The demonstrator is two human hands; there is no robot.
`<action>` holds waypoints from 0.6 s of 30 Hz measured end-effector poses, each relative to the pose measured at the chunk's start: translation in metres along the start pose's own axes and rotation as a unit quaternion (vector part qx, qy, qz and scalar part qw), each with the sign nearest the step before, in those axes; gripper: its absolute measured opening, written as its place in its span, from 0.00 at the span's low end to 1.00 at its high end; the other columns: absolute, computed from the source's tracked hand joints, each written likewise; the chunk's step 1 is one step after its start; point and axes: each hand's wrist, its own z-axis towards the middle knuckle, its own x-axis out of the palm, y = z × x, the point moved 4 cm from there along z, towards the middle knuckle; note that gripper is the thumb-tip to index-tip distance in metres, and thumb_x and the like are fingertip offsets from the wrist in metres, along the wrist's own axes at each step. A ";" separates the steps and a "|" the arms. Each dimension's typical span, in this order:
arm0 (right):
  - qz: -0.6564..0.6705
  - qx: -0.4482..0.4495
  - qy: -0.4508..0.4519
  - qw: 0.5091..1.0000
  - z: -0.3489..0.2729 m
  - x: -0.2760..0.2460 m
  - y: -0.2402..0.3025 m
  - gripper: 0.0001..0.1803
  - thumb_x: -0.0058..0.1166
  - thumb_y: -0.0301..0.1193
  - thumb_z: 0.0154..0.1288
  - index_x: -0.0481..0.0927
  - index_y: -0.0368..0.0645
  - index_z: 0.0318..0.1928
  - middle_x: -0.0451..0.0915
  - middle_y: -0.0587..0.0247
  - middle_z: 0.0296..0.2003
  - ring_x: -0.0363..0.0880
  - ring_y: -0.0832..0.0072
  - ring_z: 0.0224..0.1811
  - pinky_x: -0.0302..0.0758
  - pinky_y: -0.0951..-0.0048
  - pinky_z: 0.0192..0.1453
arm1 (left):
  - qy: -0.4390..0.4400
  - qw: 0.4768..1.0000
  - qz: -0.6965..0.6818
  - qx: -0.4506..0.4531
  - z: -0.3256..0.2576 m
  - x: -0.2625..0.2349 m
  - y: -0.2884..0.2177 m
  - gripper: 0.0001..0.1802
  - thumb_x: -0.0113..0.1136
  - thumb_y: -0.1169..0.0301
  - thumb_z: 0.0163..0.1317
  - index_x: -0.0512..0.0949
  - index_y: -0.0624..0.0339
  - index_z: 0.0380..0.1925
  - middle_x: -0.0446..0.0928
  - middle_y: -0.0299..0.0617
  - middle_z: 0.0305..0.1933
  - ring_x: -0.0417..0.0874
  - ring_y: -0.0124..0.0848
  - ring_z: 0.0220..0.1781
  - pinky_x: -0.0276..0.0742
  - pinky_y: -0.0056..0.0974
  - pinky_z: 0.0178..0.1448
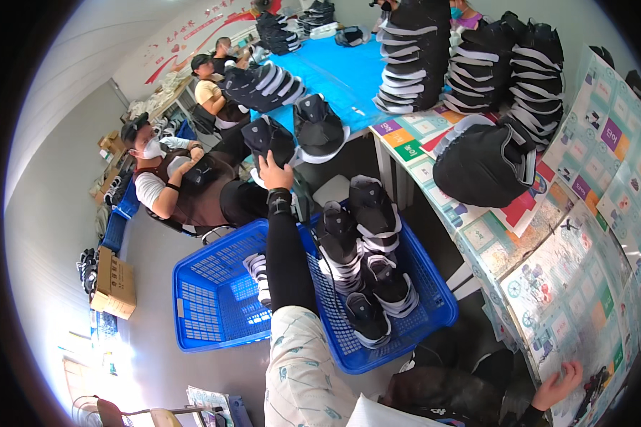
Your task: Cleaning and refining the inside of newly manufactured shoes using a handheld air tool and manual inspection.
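Observation:
My left hand reaches forward in a black sleeve, its fingers on the near end of a black shoe upper at the blue table's edge; how far they wrap round it is partly hidden. Beside it sits a similar stack of uppers with pale edges. My right hand rests on the paper-covered table at lower right, fingers apart, holding nothing. Small dark objects lie beside it, too small to name. Below my left arm, a blue basket holds several stacked black uppers.
Another blue basket stands left of my arm with white-edged pieces inside. Tall upper stacks rise at the far right; a large black bundle lies nearer. A seated co-worker is at left. A cardboard box stands beyond.

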 end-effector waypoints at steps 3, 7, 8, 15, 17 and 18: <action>-0.026 -0.012 0.018 0.999 0.006 0.004 0.007 0.16 0.46 0.19 0.57 0.75 0.34 0.47 0.71 0.45 0.58 0.69 0.47 0.62 0.64 0.52 0.67 | -0.041 0.998 0.011 0.035 0.002 -0.040 -0.004 0.39 0.66 0.68 0.52 0.69 0.59 0.68 0.62 0.62 0.74 0.67 0.61 0.70 0.64 0.56 0.73; -0.008 -0.010 0.011 1.000 0.008 0.001 0.008 0.15 0.46 0.21 0.57 0.74 0.34 0.46 0.71 0.45 0.56 0.69 0.46 0.60 0.64 0.50 0.66 | -0.082 0.994 -0.029 0.062 0.004 -0.092 -0.053 0.36 0.63 0.73 0.53 0.70 0.64 0.65 0.62 0.61 0.73 0.66 0.59 0.71 0.63 0.54 0.74; 0.019 0.009 0.023 1.000 0.009 0.002 0.007 0.14 0.45 0.21 0.57 0.73 0.35 0.44 0.70 0.44 0.54 0.68 0.46 0.60 0.64 0.49 0.66 | -0.095 0.993 -0.034 0.067 0.005 -0.114 -0.067 0.35 0.62 0.74 0.54 0.70 0.65 0.65 0.62 0.60 0.74 0.67 0.58 0.70 0.63 0.53 0.74; -0.003 0.021 -0.036 0.999 0.004 -0.034 0.012 0.13 0.45 0.21 0.49 0.71 0.38 0.39 0.70 0.45 0.50 0.67 0.45 0.59 0.61 0.47 0.67 | -0.190 0.958 -0.137 0.163 0.001 -0.243 -0.217 0.33 0.59 0.79 0.56 0.70 0.65 0.65 0.62 0.62 0.74 0.63 0.58 0.74 0.59 0.53 0.76; 0.026 0.016 -0.024 0.999 0.011 -0.029 0.020 0.15 0.46 0.21 0.45 0.72 0.38 0.39 0.71 0.46 0.50 0.67 0.45 0.60 0.60 0.47 0.68 | -0.207 0.945 -0.141 0.209 -0.007 -0.287 -0.245 0.34 0.60 0.80 0.56 0.70 0.65 0.66 0.63 0.59 0.74 0.62 0.56 0.75 0.56 0.53 0.77; 0.025 -0.002 -0.047 0.999 0.007 -0.024 0.010 0.17 0.47 0.20 0.43 0.73 0.38 0.39 0.72 0.47 0.49 0.67 0.45 0.60 0.60 0.48 0.69 | -0.206 0.931 -0.206 0.221 -0.012 -0.306 -0.264 0.34 0.60 0.80 0.57 0.68 0.65 0.67 0.64 0.57 0.74 0.63 0.55 0.75 0.54 0.53 0.78</action>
